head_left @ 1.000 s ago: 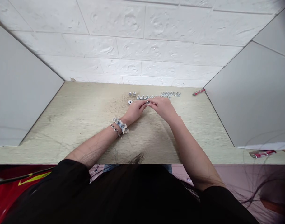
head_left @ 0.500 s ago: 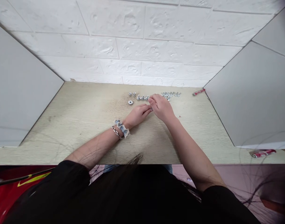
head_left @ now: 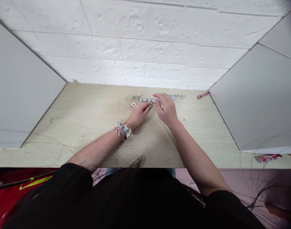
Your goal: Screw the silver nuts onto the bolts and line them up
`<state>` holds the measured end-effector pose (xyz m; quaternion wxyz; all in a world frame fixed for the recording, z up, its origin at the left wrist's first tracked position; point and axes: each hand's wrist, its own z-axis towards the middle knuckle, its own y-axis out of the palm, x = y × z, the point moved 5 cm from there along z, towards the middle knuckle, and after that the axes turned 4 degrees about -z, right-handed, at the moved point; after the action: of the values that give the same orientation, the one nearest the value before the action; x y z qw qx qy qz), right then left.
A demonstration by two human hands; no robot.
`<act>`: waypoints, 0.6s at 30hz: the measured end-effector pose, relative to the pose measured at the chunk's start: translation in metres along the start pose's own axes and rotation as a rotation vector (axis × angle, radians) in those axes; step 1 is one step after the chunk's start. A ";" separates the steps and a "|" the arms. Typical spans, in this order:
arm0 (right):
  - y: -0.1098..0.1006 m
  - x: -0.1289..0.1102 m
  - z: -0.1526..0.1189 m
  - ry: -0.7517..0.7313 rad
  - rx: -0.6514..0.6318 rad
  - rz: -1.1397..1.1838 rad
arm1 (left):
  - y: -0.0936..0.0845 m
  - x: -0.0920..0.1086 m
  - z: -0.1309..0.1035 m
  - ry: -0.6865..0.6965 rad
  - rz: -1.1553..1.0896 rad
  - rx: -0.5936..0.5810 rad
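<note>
My left hand [head_left: 140, 113] is closed in a pinch on a small metal part [head_left: 151, 103], just in front of a row of upright screws [head_left: 146, 100] with washers. To its right, my right hand [head_left: 166, 109] has its thumb and forefinger apart at the right end of that row, with nothing visible between them. Two small metal nuts [head_left: 138, 96] stand behind the row's left end. A round washer [head_left: 133, 104] lies partly behind my left hand. More silvery screws [head_left: 180, 97] lie beyond my right hand, some hidden by it.
A red battery [head_left: 203, 95] lies by the right panel [head_left: 257, 105], and another red battery [head_left: 269, 158] near the table's front right edge. A grey panel [head_left: 21, 86] borders the left side. A white brick-patterned wall [head_left: 136, 51] stands behind the table [head_left: 88, 117].
My left hand has moved slightly forward toward the screw row. My right hand has parted from it, its fingers opening. Another upright piece now shows at the row's right end.
</note>
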<state>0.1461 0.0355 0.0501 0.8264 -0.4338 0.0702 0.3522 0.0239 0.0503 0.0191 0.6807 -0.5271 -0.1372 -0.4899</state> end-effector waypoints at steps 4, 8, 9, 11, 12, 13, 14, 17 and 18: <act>0.011 -0.004 0.000 -0.085 -0.177 -0.003 | 0.000 -0.006 0.002 -0.025 0.052 0.001; 0.016 -0.001 0.000 -0.084 -0.261 0.009 | 0.002 -0.008 0.002 -0.016 0.094 -0.009; 0.016 0.000 0.000 -0.076 -0.266 0.012 | 0.001 -0.008 0.002 -0.023 0.092 -0.008; 0.015 0.001 0.001 -0.063 -0.266 0.014 | 0.001 -0.007 0.002 -0.038 0.082 -0.002; 0.015 0.002 0.002 -0.057 -0.264 0.012 | 0.000 -0.007 0.002 -0.044 0.079 0.001; 0.015 0.003 0.002 -0.048 -0.264 0.009 | 0.000 -0.006 0.002 -0.046 0.078 0.001; 0.015 0.004 0.002 -0.039 -0.266 0.004 | 0.000 -0.006 0.002 -0.045 0.079 0.002; 0.017 0.005 0.002 -0.004 -0.276 -0.029 | 0.000 -0.005 0.002 -0.034 0.082 0.010; 0.016 0.005 0.002 0.008 -0.275 -0.051 | 0.000 -0.005 0.002 -0.028 0.081 0.012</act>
<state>0.1388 0.0453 0.0383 0.7675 -0.5460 0.0134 0.3356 0.0220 0.0548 0.0166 0.7012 -0.5349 -0.1284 -0.4536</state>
